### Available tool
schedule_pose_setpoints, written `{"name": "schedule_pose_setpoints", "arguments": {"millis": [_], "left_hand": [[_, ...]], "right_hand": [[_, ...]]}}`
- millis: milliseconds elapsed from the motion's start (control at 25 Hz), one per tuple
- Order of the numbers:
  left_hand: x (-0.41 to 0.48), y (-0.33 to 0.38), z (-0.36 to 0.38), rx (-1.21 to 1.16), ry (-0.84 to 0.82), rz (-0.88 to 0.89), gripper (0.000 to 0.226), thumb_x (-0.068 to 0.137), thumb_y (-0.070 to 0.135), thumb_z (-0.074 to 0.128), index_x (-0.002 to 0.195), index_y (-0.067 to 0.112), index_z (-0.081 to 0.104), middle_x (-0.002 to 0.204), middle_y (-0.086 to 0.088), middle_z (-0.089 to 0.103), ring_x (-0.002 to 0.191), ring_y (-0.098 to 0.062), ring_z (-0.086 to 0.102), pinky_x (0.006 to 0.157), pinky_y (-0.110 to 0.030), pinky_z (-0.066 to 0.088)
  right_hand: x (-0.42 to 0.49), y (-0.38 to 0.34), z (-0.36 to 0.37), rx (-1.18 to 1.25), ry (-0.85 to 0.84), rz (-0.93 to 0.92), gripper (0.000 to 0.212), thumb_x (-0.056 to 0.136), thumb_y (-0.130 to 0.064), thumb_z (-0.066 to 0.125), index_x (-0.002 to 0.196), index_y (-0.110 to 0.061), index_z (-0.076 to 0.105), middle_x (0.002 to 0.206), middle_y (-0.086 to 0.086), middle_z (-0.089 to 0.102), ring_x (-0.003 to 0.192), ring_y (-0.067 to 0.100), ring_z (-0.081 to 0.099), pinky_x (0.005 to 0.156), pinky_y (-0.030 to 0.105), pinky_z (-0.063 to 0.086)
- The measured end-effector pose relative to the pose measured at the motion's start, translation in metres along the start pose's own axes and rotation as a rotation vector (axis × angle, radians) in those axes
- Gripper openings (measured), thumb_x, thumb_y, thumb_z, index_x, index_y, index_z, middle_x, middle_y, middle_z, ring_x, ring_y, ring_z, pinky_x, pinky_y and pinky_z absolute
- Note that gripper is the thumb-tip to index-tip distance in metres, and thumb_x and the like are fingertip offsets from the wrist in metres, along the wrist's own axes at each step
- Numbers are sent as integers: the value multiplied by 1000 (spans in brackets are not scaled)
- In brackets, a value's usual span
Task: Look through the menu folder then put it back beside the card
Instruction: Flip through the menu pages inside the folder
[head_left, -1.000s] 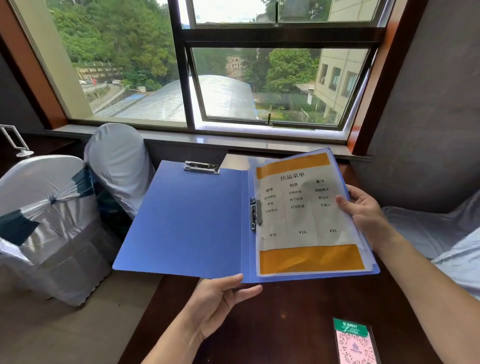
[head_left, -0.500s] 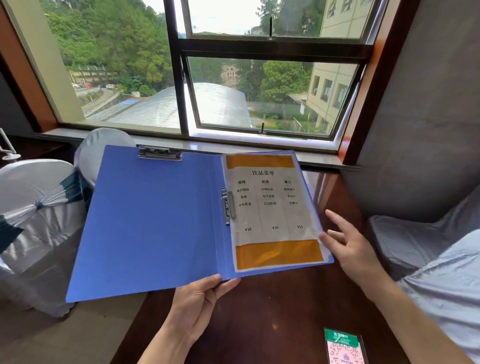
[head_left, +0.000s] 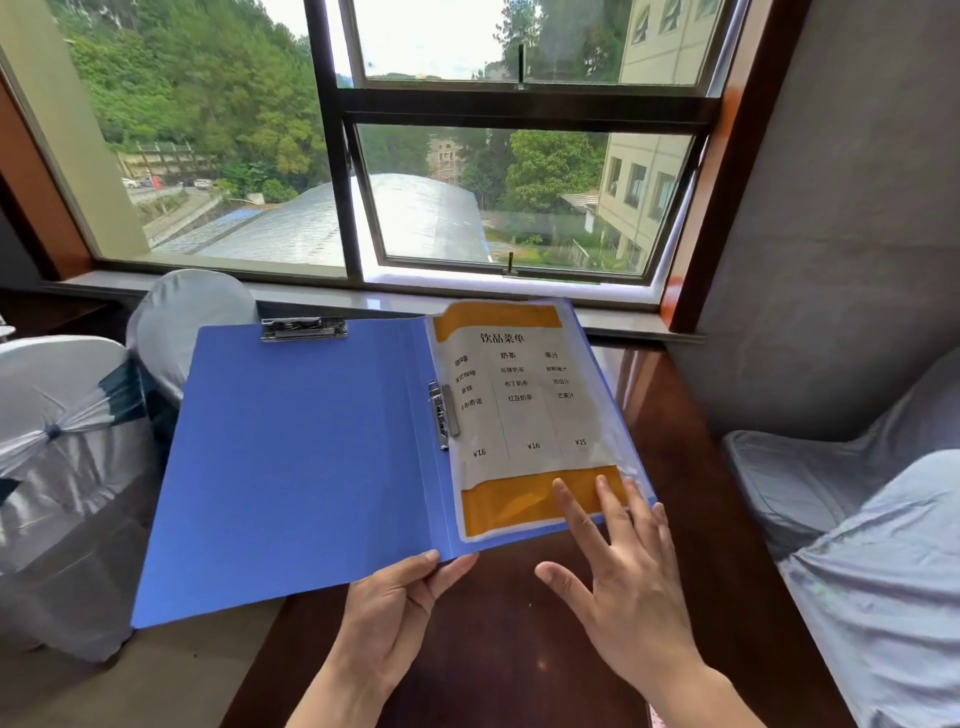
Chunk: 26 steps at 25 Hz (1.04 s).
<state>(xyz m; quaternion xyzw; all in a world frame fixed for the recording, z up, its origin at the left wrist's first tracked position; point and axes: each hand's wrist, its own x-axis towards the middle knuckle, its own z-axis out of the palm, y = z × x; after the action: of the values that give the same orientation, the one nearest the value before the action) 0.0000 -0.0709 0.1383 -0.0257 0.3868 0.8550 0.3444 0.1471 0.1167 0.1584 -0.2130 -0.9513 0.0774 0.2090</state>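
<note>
**Open folder held above the bench**

The blue plastic menu folder (head_left: 291, 457) lies open, raised over the dark wooden bench (head_left: 675, 415). The left hand (head_left: 395, 618) pinches its bottom edge at the spine. The right hand (head_left: 623, 582), fingers spread and grasping nothing, rests fingertips on the sleeved orange-and-white menu page (head_left: 519, 415).

The right hand (head_left: 626, 587) is being brought from beside the folder's outer edge onto the menu page (head_left: 524, 415), its spread fingertips (head_left: 563, 493) now being laid over the lower orange band.
</note>
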Motion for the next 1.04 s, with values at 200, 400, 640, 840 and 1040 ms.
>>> {"name": "schedule_pose_setpoints", "arguments": {"millis": [200, 400, 640, 840, 1040], "left_hand": [[-3, -3, 3, 31, 1, -32, 11, 73, -9, 64, 74, -19, 69, 78, -22, 65, 76, -39, 73, 76, -52, 63], [-4, -11, 4, -25, -42, 9, 31, 71, -16, 61, 101, -17, 65, 104, -35, 69, 91, -51, 70, 69, -50, 64], [-5, -14, 7, -53, -124, 58, 56, 72, -18, 61, 125, 0, 58, 124, -29, 65, 108, -56, 63, 71, -54, 62], [-10, -20, 7, -24, -151, 31, 61, 71, -16, 63, 128, 2, 57, 126, -28, 64, 111, -54, 62, 75, -56, 61], [-13, -24, 8, -3, -160, 64, 59, 68, -19, 61, 125, -4, 55, 87, -18, 72, 81, -38, 73, 71, -53, 61]], "right_hand": [[9, -9, 8, 96, -8, -16, 77, 85, -87, 19, 152, -59, -5, 167, 7, 25, 157, 24, 0, 125, 48, 3], [19, -22, 11, 238, 36, -43, 88, 84, -86, 32, 157, -49, 0, 161, -15, 29, 156, 21, 1, 123, 48, -10], [33, -29, -3, 408, 19, -46, 84, 80, -88, 31, 155, -52, 16, 152, -25, 34, 156, 30, 8, 121, 51, -15], [46, -47, -16, 659, -44, -82, 73, 83, -77, 46, 146, -66, 11, 156, -34, 20, 153, 0, 10, 125, 56, 0], [54, -69, -24, 1030, 100, -29, 78, 88, -48, 67, 151, -47, 22, 161, -11, 28, 148, 11, 31, 113, 48, 45]]}}
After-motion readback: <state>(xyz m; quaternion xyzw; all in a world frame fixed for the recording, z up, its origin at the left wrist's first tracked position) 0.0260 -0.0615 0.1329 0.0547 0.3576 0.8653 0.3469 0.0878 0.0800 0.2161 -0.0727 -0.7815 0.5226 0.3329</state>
